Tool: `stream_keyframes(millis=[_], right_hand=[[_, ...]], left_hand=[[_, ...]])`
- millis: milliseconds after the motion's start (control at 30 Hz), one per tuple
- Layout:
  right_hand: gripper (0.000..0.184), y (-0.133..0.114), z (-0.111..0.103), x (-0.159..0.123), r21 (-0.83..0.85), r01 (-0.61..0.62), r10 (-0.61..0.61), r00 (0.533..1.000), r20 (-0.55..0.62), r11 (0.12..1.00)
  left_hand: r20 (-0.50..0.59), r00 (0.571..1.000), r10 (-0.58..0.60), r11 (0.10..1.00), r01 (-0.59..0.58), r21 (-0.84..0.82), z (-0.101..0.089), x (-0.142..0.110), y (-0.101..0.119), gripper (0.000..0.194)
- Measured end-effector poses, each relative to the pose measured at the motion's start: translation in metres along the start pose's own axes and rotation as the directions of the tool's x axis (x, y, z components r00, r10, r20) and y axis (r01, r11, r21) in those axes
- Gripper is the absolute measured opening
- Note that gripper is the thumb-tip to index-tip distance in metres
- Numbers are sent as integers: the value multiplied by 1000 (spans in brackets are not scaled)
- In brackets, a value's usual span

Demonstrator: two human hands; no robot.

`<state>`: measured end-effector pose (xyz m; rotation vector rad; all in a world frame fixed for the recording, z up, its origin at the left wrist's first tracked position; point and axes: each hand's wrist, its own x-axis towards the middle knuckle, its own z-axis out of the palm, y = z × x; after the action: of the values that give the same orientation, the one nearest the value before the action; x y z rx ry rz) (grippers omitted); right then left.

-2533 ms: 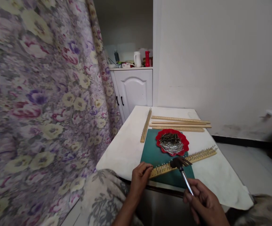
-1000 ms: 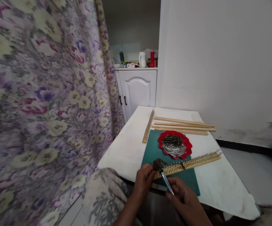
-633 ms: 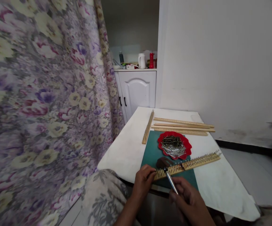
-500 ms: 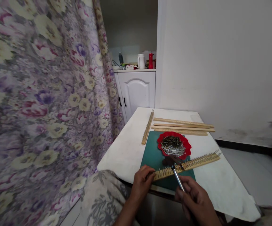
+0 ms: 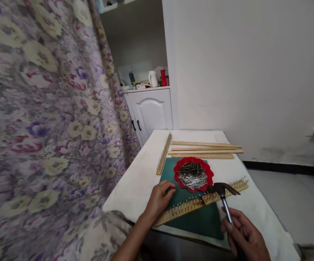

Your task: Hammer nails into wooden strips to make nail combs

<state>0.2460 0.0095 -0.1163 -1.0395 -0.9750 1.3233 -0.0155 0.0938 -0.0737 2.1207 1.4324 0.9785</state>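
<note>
My right hand [image 5: 245, 232] is wrapped around the handle of a claw hammer [image 5: 227, 208]. The hammer's dark head is raised over the right part of a wooden strip [image 5: 182, 209] studded with several rows of nails. That strip lies slantwise across a green mat [image 5: 206, 221]. My left hand [image 5: 161, 199] is above the strip's left part, its fingers curled in toward the thumb; whatever may be between them is hidden. Just beyond the hands, a red scalloped bowl [image 5: 176, 177] holds a heap of loose nails [image 5: 193, 175].
Another nail-studded strip [image 5: 164, 154] lies at the table's left. Several plain wooden strips [image 5: 206, 152] are at the back of the white-covered table [image 5: 135, 181]. A floral curtain [image 5: 50, 127] hangs on the left, and a white cabinet [image 5: 154, 112] stands behind.
My left hand has lifted off the strip and moved up and left. The hammer has swung to the right in my right hand. The strip has shifted left, and the view has turned slightly.
</note>
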Motion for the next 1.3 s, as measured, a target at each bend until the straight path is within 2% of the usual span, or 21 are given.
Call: stream_keyframes(millis=[67,133,200,267,400,500,633,733,867,1000,1167,1300], right_hand=[[40,1,-5,1,20,-2,2,1000,-9,1000],[39,1,-7,1,40,6,-4,999,-40,999],[40,0,-7,0,57,7,-3,997,-77,998],[41,-2,-5,0,68,-6,13,994,-106,998],[44,-6,-4,-1,87,-27,39,990,-135,996],[44,-7,-5,0,109,-30,43,992,-120,994],[41,-6,-5,1,118,-20,33,994,-105,993],[41,-4,-5,1,122,-6,18,995,-98,992],[38,-1,-4,1,110,18,-9,996,-88,994],[36,-2,2,2,80,32,-25,996,-85,996],[40,-1,19,-1,126,77,-62,991,-123,989],[37,4,29,-8,100,95,-87,992,-86,990]], left_hand=[[106,993,52,997,-58,57,8,24,9,14],[237,967,92,983,-126,132,20,47,17,16],[373,924,84,954,-184,239,34,66,22,18],[455,889,45,919,-215,330,48,82,24,18],[485,875,-11,879,-223,421,68,100,22,17],[492,870,-29,855,-233,464,74,104,20,16],[483,875,-25,846,-239,477,73,101,21,15],[462,887,0,855,-239,460,63,99,24,14],[400,915,53,873,-237,427,41,91,35,15],[289,938,190,929,-268,257,25,60,59,13],[344,898,275,957,-290,-8,36,-3,82,16],[291,933,212,977,-209,-39,50,-36,79,14]])
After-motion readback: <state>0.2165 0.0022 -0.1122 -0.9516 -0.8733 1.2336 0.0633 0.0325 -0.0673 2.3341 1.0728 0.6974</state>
